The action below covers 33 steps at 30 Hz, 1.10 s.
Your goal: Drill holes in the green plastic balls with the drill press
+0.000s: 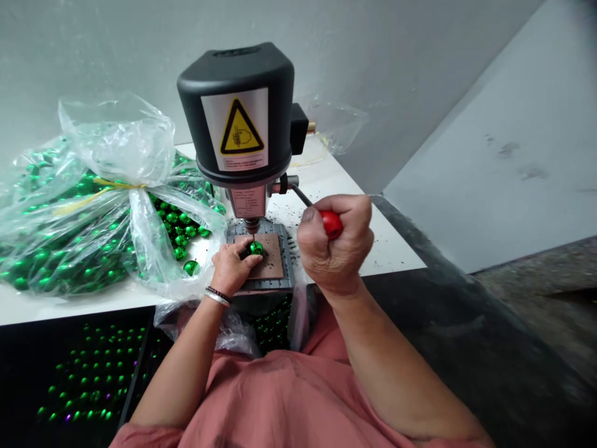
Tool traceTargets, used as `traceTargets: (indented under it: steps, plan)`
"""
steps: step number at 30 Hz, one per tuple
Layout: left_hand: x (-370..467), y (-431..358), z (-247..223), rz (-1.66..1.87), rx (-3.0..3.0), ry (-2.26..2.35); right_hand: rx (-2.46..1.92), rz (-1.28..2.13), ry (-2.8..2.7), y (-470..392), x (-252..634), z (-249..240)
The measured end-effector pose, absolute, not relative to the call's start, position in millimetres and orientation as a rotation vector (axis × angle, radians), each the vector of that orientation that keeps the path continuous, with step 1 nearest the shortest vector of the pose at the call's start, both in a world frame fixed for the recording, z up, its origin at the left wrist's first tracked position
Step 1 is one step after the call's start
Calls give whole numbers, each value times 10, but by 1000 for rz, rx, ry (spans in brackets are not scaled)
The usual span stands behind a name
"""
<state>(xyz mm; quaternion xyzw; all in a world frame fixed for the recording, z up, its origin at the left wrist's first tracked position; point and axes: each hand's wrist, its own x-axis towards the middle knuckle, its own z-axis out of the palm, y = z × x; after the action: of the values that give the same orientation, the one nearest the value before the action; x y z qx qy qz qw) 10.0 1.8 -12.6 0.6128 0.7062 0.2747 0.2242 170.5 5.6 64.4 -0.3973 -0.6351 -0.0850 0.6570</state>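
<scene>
A black bench drill press (pixel 237 93) with a yellow warning sign stands in front of me. Between thumb and fingers, my left hand (pixel 232 266) pinches a shiny green ball (pixel 255 248) on a brown board (pixel 274 261). That board lies on the drill's grey base (pixel 286 274). Right above the ball is the drill chuck (pixel 252 225), its thin bit pointing down at the ball; whether it has entered the ball I cannot tell. My right hand (pixel 336 242) is closed round the red knob (pixel 331 224) of the drill's feed lever, raised to the right of the machine.
On the left of the white table (pixel 396 255) sits a large clear plastic bag (pixel 93 205) full of green balls, some spilling out. Dark shavings lie around the base. Below left is a black tray (pixel 28 373) with rows of green balls. Another bag with balls hangs at my lap.
</scene>
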Motion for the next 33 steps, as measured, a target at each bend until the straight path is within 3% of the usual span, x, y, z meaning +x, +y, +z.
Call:
traceTargets:
  steps: [23,29,33]
  plan:
    - [94,22,-143,712,1746,1979,-767,129,-1385,68,1630,147]
    - [86,29,-181,821,1745,1844,-845,-72,-1303,107,1607,712]
    - [81,-67,-164,942,1656,1825,-904,-33,-1294,166,1581,1087]
